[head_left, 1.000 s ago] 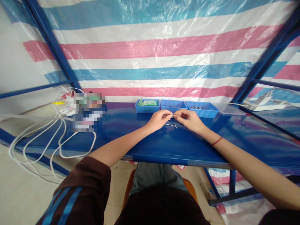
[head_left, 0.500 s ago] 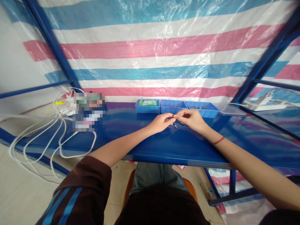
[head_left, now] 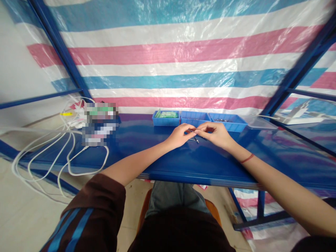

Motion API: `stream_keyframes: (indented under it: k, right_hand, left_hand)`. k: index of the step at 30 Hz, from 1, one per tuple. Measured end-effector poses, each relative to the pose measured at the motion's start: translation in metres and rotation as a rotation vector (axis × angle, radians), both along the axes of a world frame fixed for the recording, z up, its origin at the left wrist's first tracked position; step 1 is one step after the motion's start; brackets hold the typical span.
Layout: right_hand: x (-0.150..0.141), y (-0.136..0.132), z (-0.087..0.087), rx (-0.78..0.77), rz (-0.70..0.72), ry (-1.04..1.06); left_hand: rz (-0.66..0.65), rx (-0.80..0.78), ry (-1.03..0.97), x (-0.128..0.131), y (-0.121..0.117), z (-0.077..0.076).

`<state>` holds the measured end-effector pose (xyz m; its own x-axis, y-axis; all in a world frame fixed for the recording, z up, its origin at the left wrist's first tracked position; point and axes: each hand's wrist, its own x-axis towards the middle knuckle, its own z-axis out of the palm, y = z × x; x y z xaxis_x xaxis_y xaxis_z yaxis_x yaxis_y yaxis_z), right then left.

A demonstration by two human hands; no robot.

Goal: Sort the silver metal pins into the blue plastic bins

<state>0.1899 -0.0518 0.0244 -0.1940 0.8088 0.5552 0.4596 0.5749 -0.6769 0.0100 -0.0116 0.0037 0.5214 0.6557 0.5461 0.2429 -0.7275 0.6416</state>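
Observation:
Over the blue table (head_left: 162, 159), my left hand (head_left: 180, 135) and my right hand (head_left: 215, 133) meet at the fingertips. Both hands are closed in a pinch, thumbs against fingers. What sits between the fingertips is mostly hidden and too small to name. Below them a thin dark rod-like piece with a shiny tip (head_left: 196, 140) shows against the table; whether it is held or lying there I cannot tell. Just behind the hands stand a blue bin with green packets (head_left: 166, 121), a middle blue bin (head_left: 193, 114) and a right blue bin (head_left: 237, 126) holding small metal parts.
A clear plastic lid (head_left: 259, 122) lies right of the bins. White cables (head_left: 69, 154) loop over the table's left end, beside a blurred-out object (head_left: 99, 122). Blue frame posts (head_left: 56, 45) rise at both sides, with a striped plastic sheet (head_left: 168, 56) behind.
Both hands stay together at nearly the same spot, with small finger shifts. The thin dark piece below them shows at a slightly different angle. The camera view has shifted slightly.

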Motion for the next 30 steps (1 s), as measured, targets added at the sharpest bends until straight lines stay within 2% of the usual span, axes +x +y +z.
stream_keyframes:
  k: [6, 12, 14, 19, 22, 26, 30]
  right_hand:
    - [0.001, 0.002, -0.001, 0.013, -0.022, -0.045]
    - [0.009, 0.012, -0.003, 0.014, -0.063, -0.150]
    - [0.023, 0.020, -0.002, 0.054, -0.198, -0.138]
    - [0.080, 0.045, -0.001, 0.140, -0.740, -0.287]
    - [0.103, 0.052, -0.003, 0.134, -0.848, -0.430]
    - [0.099, 0.048, -0.003, 0.215, -0.849, -0.471]
    - [0.072, 0.038, 0.001, 0.259, -0.680, -0.476]
  left_hand:
    - [0.136, 0.029, -0.063, -0.002, -0.005, 0.007]
    - [0.161, 0.086, -0.053, -0.001, -0.003, 0.004]
    - [0.152, 0.121, 0.037, -0.003, -0.001, 0.002]
    - [0.152, 0.182, 0.463, -0.013, -0.002, 0.007]
    - [0.140, 0.174, 0.636, -0.020, -0.001, 0.014]
    - [0.019, 0.170, 0.710, -0.027, 0.008, 0.019]
    - [-0.064, 0.199, 0.673, -0.030, 0.016, 0.018]
